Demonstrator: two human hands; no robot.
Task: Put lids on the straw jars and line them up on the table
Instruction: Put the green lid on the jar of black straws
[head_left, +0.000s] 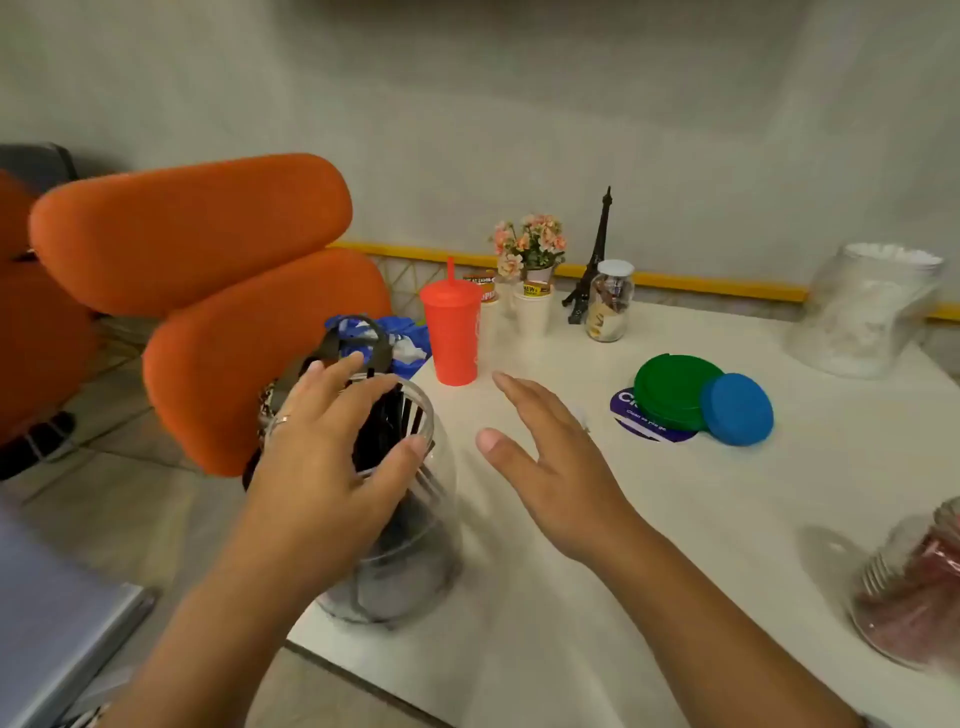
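A clear jar of black straws (410, 551) stands at the table's left edge without a lid. My left hand (332, 447) curls over its rim, thumb and fingers on the glass. My right hand (550, 462) hovers open just to the right of that jar, touching nothing. A green lid (670, 389) and a blue lid (737, 410) lie overlapping at mid table on a purple sticker. A jar of white straws (867, 312) stands at the far right, lidless. A jar of pink straws (914, 587) sits at the right edge, also lidless.
The white table (597, 597) holds a red cup with a straw (453, 332), paper cups, a flower pot (532, 249), a small tower model (595, 260) and a small lidded jar (609, 301) along the back. Orange chairs (208, 270) stand to the left.
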